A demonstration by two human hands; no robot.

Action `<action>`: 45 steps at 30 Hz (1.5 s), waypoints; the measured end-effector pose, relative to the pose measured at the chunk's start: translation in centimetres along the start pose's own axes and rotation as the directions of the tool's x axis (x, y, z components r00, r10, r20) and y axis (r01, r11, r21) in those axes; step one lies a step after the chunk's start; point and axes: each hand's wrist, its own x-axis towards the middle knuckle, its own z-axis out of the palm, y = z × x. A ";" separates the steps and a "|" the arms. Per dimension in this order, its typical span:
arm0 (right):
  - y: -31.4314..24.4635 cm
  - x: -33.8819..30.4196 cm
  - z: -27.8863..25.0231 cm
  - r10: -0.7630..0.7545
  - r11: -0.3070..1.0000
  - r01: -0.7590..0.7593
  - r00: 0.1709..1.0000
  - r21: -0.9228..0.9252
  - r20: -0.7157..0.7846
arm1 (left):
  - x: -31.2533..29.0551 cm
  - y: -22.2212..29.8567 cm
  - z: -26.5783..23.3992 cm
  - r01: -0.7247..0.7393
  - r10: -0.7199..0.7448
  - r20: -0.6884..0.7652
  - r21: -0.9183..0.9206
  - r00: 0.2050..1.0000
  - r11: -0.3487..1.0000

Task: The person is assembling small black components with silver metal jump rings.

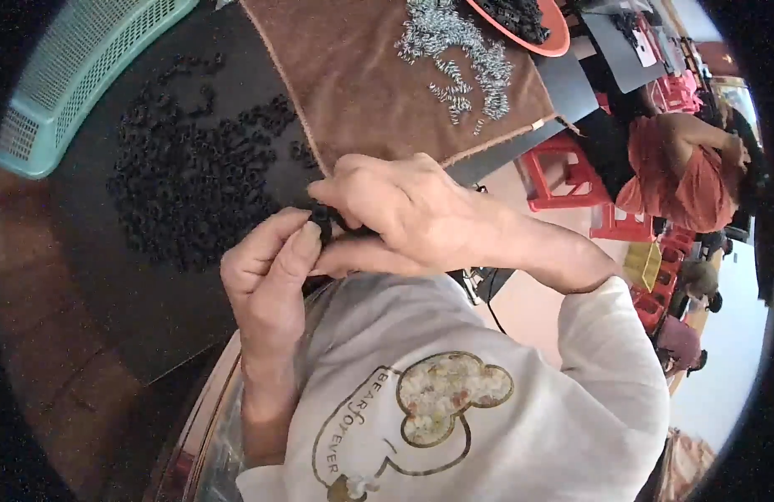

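My left hand (268,263) pinches a small black part (322,221) between thumb and fingers, close to my chest. My right hand (395,209) meets it there, its fingers bent around the same dark spot. Most of the part is hidden by the fingers, so its exact shape cannot be made out. Just beyond the left hand lies a wide heap of small black ring-like pieces (194,171) on the dark tabletop (174,326). A pile of small silvery coil springs (487,71) rests on a brown cloth (353,75) beyond the right hand.
A green plastic basket (77,84) stands at the far left edge. An orange bowl (557,33) of black pieces sits at the back right. Red plastic stools (563,171) and a seated person in an orange top (680,180) are off to the right.
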 end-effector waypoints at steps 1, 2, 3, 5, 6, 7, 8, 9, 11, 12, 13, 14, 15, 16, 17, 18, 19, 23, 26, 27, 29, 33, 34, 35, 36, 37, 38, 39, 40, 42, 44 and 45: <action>0.1 0.1 -0.1 0.000 1.000 0.000 1.000 0.000 -0.001 | 0.1 0.2 0.1 0.024 -0.023 0.031 -0.027 0.999 0.999; 0.0 0.2 -0.2 -0.034 0.998 0.034 0.999 -0.060 0.004 | 0.0 0.1 -0.1 0.023 -0.022 0.028 -0.028 0.999 0.999; 0.0 0.4 -0.4 -0.067 0.991 0.068 0.998 -0.119 0.010 | 0.1 -0.2 -0.5 0.004 -0.002 0.045 -0.048 0.999 0.999; -0.1 0.7 -0.6 -0.099 0.981 0.102 0.995 -0.168 0.024 | 0.1 -0.3 -0.8 -0.015 0.019 0.059 -0.067 0.998 0.998; -0.2 0.9 -0.6 -0.128 0.967 0.134 0.991 -0.218 0.039 | 0.1 -0.1 -0.9 0.000 0.006 0.072 -0.081 0.997 0.997; -0.1 0.9 -0.6 -0.130 0.967 0.135 0.991 -0.216 0.039 | 0.1 0.0 -1.0 0.015 -0.007 0.085 -0.095 0.996 0.995; -0.1 0.9 -0.6 -0.144 0.955 0.153 0.988 -0.254 0.053 | 0.2 0.1 -0.9 0.015 -0.007 0.085 -0.095 0.996 0.995; 0.0 0.8 -0.6 -0.158 0.941 0.171 0.985 -0.291 0.067 | 0.3 0.3 -0.9 0.061 -0.052 0.106 -0.081 0.993 0.995; 0.0 0.6 -0.6 -0.159 0.934 0.176 0.984 -0.312 0.079 | 0.5 0.6 -0.8 0.106 -0.097 0.124 -0.066 0.987 0.992; 0.1 0.5 -0.5 -0.160 0.926 0.181 0.983 -0.332 0.090 | 0.5 0.7 -0.7 0.126 -0.121 0.138 -0.032 0.983 0.991; 0.2 0.4 -0.4 -0.160 0.926 0.182 0.983 -0.331 0.091 | 0.5 0.7 -0.6 0.146 -0.145 0.150 0.002 0.978 0.989; 0.2 0.3 -0.3 -0.162 0.922 0.176 0.984 -0.344 0.068 | 0.5 0.5 -0.7 0.146 -0.145 0.151 0.003 0.978 0.989; 0.2 0.2 -0.2 -0.165 0.919 0.170 0.985 -0.356 0.045 | 0.5 0.2 -0.8 0.112 -0.116 0.126 0.039 0.985 0.993; 0.1 0.2 -0.1 -0.164 0.919 0.169 0.985 -0.356 0.045 | 0.5 0.0 -0.8 0.078 -0.086 0.101 0.076 0.991 0.994; 0.1 0.2 0.1 -0.164 0.912 0.161 0.986 -0.377 0.024 | 0.5 0.0 -0.7 0.078 -0.086 0.100 0.076 0.991 0.994; 0.1 0.2 0.2 -0.164 0.905 0.152 0.986 -0.397 0.004 | 0.4 -0.1 -0.5 0.040 -0.046 0.072 0.089 0.996 0.995; 0.1 0.1 0.3 -0.165 0.906 0.153 0.986 -0.395 0.004 | 0.4 -0.1 -0.3 0.002 -0.006 0.044 0.103 0.999 0.995; 0.2 0.2 0.4 -0.150 0.906 0.139 0.989 -0.401 0.002 | 0.3 -0.2 0.1 -0.009 0.009 0.009 0.098 1.000 0.995; 0.5 0.1 0.5 -0.154 0.913 0.146 0.988 -0.381 0.010 | 0.2 -0.7 -0.2 0.006 -0.006 -0.004 0.101 1.000 0.995; 0.6 0.0 0.5 -0.160 0.916 0.152 0.987 -0.371 0.011 | 0.1 -0.8 -0.1 0.008 -0.007 -0.005 0.096 1.000 0.995; 0.8 -0.4 0.5 -0.151 0.933 0.141 0.989 -0.331 -0.003 | 0.0 -0.8 0.2 0.007 -0.007 -0.007 0.092 1.000 0.996; 0.9 -0.2 0.2 -0.133 0.946 0.120 0.991 -0.303 -0.023 | 0.3 0.0 0.9 -0.024 0.023 0.036 0.007 0.999 1.000; 0.9 -0.2 0.1 -0.135 0.945 0.122 0.991 -0.303 -0.022 | 0.3 0.1 0.9 -0.005 0.007 0.058 -0.031 0.998 1.000; 1.0 -0.1 -0.1 -0.143 0.944 0.132 0.990 -0.301 -0.016 | 0.3 0.1 1.0 -0.006 0.008 0.058 -0.032 0.998 0.999; 1.0 -0.1 -0.2 -0.151 0.944 0.142 0.988 -0.299 -0.010 | 0.3 0.1 1.1 0.004 -0.003 0.044 -0.024 0.999 1.000; 1.1 -0.1 -0.3 -0.152 0.943 0.143 0.988 -0.300 -0.009 | 0.3 0.1 1.1 0.015 -0.014 0.031 -0.016 0.999 1.000; 1.0 -0.1 -0.3 -0.150 0.944 0.142 0.989 -0.297 -0.004 | 0.3 0.0 1.1 0.014 -0.013 0.031 -0.016 0.999 1.000; 1.0 -0.1 -0.4 -0.147 0.945 0.141 0.989 -0.294 0.000 | 0.4 -0.2 1.0 0.013 -0.013 0.022 -0.005 1.000 1.000; 1.0 -0.1 -0.4 -0.148 0.945 0.141 0.989 -0.294 0.001 | 0.4 -0.4 0.9 0.013 -0.013 0.013 0.007 1.000 1.000; 0.8 0.0 -0.5 -0.164 0.925 0.160 0.986 -0.344 0.018 | 0.4 -1.0 0.5 0.003 -0.003 0.007 -0.012 1.000 1.000; 0.8 0.1 -0.7 -0.158 0.922 0.158 0.987 -0.353 0.027 | 0.4 -1.0 0.5 -0.007 0.007 -0.001 -0.030 1.000 1.000; 0.8 0.1 -0.7 -0.153 0.919 0.156 0.987 -0.361 0.036 | 0.5 -0.6 0.8 0.016 -0.016 0.003 -0.001 1.000 1.000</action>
